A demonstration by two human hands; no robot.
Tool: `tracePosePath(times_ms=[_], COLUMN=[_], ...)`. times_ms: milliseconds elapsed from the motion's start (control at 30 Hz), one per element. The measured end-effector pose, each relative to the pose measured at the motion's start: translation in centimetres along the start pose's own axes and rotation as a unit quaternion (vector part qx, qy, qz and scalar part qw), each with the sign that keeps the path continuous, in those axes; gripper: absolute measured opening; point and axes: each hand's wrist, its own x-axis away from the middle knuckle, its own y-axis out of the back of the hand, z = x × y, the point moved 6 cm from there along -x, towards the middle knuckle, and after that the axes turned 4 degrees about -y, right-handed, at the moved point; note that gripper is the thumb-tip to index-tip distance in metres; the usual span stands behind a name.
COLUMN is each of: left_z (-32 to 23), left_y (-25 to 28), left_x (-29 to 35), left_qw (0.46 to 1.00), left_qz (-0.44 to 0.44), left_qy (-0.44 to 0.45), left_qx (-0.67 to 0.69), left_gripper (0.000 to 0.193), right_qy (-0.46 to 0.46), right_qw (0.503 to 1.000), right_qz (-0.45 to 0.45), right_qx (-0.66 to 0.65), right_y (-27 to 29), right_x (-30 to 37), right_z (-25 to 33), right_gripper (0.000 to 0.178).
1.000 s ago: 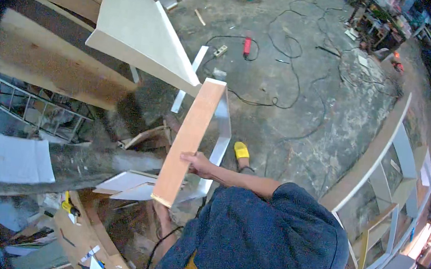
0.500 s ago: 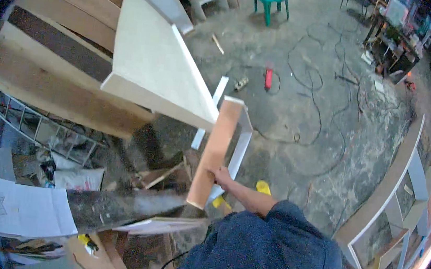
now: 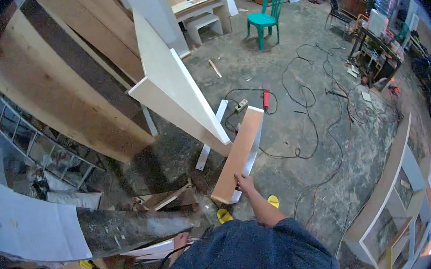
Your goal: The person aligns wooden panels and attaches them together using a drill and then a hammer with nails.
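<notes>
My right hand (image 3: 243, 183) grips the side of a long, narrow wooden box frame (image 3: 240, 153), its thumb and fingers closed round the edge. The frame has a bare orange-brown face and white edges, and stands tilted in front of me. Its far part is near the corner of a large white tapered panel (image 3: 178, 91); I cannot tell if they touch. Lower left, my left hand (image 3: 181, 240) is by some white boards (image 3: 153, 250) at the end of a dark workbench (image 3: 126, 233). Its fingers are too small and unclear to read.
Yellow shoes (image 3: 224, 217) show below the frame. A white strip (image 3: 212, 134), a red power tool (image 3: 266, 99) and cables (image 3: 317, 140) lie on the floor. A shelf frame (image 3: 380, 215) stands right, a green chair (image 3: 264, 20) far off, a ladder (image 3: 41, 140) left.
The box frame and my right hand have shifted right in the picture, and its white inner side shows less. My left hand has come into view by the workbench. The whole view has shifted.
</notes>
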Motion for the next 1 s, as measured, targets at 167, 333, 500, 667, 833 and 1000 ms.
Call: tracePosePath(times_ms=[167,333,500,667,833,1000], left_z=[-1.3,0.5,-0.6,0.9,0.7,1.2], left_y=[-2.8,-0.1,-2.4,-0.1,-0.8,0.7], left_x=[-2.8,-4.1,-5.0,-5.2,-5.5,-5.5], left_qw=[0.997,0.995,0.987,0.988,0.985,0.985], left_qz=[0.074,0.083,0.137,0.130,0.145,0.135], left_qy=[-0.031,-0.038,-0.050,-0.036,-0.042,-0.040], left_qx=[-0.016,-0.045,-0.061,-0.069,-0.081,-0.098], left_gripper=[0.035,0.035,0.034,0.034,0.034,0.033], right_qy=[0.033,0.106,0.120,0.061,0.035,0.019], right_qw=[0.988,0.971,0.953,0.978,0.970,0.986], right_qz=[-0.151,-0.155,-0.189,-0.087,-0.076,-0.042], right_qx=[0.001,0.149,0.204,0.177,0.230,0.160], right_y=[4.2,1.9,3.4,-3.0,-3.0,-3.6], right_x=[0.5,2.0,1.7,4.6,5.3,5.9], right_z=[-3.3,-3.2,-3.6,-1.6,-0.5,-1.4], right_gripper=[0.045,0.045,0.053,0.052,0.057,0.057])
